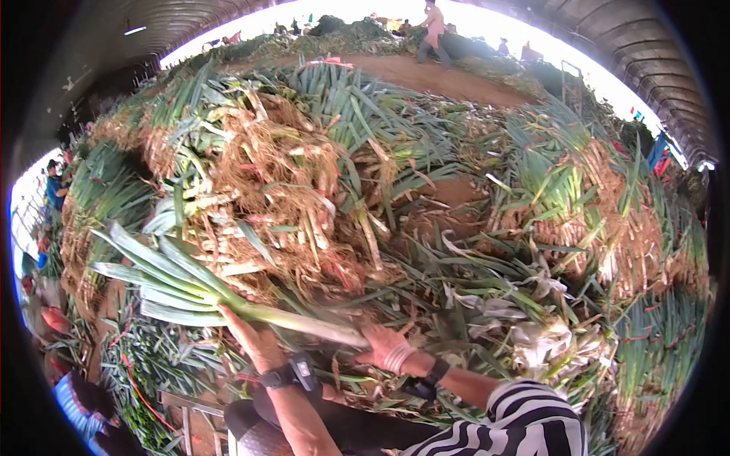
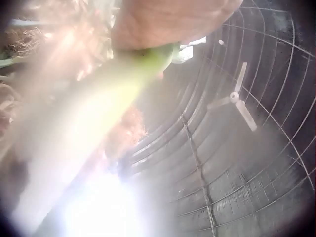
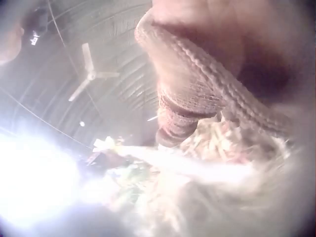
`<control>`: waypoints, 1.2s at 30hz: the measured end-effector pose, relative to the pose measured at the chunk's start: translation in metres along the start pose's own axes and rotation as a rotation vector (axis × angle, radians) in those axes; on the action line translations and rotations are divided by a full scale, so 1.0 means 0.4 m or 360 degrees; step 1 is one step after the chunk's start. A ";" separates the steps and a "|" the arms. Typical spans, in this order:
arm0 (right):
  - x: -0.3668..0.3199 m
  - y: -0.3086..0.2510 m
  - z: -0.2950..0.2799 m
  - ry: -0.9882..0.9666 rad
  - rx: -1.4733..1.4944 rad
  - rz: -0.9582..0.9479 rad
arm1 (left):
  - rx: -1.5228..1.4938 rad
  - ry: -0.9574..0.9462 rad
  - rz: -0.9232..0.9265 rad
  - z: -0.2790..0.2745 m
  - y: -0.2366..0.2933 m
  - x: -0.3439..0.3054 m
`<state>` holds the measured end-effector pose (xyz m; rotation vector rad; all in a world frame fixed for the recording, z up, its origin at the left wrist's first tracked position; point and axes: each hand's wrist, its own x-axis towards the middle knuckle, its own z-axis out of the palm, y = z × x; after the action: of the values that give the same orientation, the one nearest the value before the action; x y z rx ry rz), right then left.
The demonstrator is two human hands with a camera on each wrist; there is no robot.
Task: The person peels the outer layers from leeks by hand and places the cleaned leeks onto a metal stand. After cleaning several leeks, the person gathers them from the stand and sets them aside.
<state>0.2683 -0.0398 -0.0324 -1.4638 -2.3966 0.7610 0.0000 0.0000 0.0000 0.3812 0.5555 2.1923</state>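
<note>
A long leek (image 1: pixel 304 322) lies slantwise across the front of the head view, its green leaves fanned to the left and its pale stalk toward the right. My left hand (image 1: pixel 255 342) grips it where the leaves meet the stalk; the left wrist view shows those fingers (image 2: pixel 173 22) over the greenish part of the stalk (image 2: pixel 94 106). At the pale lower end is my right hand (image 1: pixel 388 349), fingers curled against the stalk. In the right wrist view a ribbed band crosses the right hand (image 3: pixel 197 74), above the bright, blurred stalk (image 3: pixel 187 165).
A heap of leeks with tangled brown roots (image 1: pixel 274 175) rises ahead. More bundles (image 1: pixel 593 205) stand at the right, near crumpled pale plastic (image 1: pixel 544 342). Loose leaves cover the ground. A wooden frame (image 1: pixel 186 403) is at lower left, and a person (image 1: pixel 433 30) is in the distance.
</note>
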 end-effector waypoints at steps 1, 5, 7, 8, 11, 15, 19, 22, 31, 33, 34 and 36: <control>0.011 -0.024 0.035 0.0031 0.0064 0.0068 | 0.0030 0.0035 0.0042 0.020 0.009 0.000; -0.025 -0.017 0.065 0.0041 0.0387 0.0210 | 0.0121 -0.0033 0.0055 0.088 0.003 -0.052; -0.035 -0.046 0.048 0.0120 0.0499 0.0225 | 0.0234 -0.0030 0.0059 0.097 0.005 -0.045; -0.042 -0.047 0.047 0.0171 0.0653 0.0274 | 0.0344 -0.0004 0.0050 0.098 0.003 -0.050; -0.008 -0.056 0.074 0.0368 0.0970 0.0306 | 0.0740 0.0167 -0.0181 0.075 -0.020 -0.065; 0.120 -0.088 0.040 0.0542 0.1474 0.0224 | 0.0765 -0.0029 -0.0577 0.012 -0.120 -0.099; 0.217 -0.133 -0.132 0.0741 0.1317 0.0215 | 0.0869 -0.0099 -0.1145 -0.055 -0.218 -0.115; 0.248 -0.122 -0.204 0.0730 0.1557 0.0161 | 0.1304 0.0045 -0.1071 -0.080 -0.252 -0.114; 0.018 -0.021 -0.143 0.0781 0.1564 0.0257 | 0.1156 0.0034 0.0053 0.055 -0.119 -0.071; -0.030 0.014 -0.104 0.0670 0.1617 0.0358 | 0.1040 -0.0148 -0.0024 0.020 -0.119 -0.041; -0.054 0.029 -0.085 0.0677 0.1654 0.0244 | 0.0923 -0.0188 -0.0050 0.044 -0.098 -0.042; -0.095 0.055 -0.058 0.0585 0.1616 0.0251 | 0.0668 -0.0275 -0.0053 0.099 -0.057 -0.041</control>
<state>0.3134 -0.0580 -0.0222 -1.1748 -1.2683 1.3234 0.0425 0.0104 0.0208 0.7684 0.9189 1.9789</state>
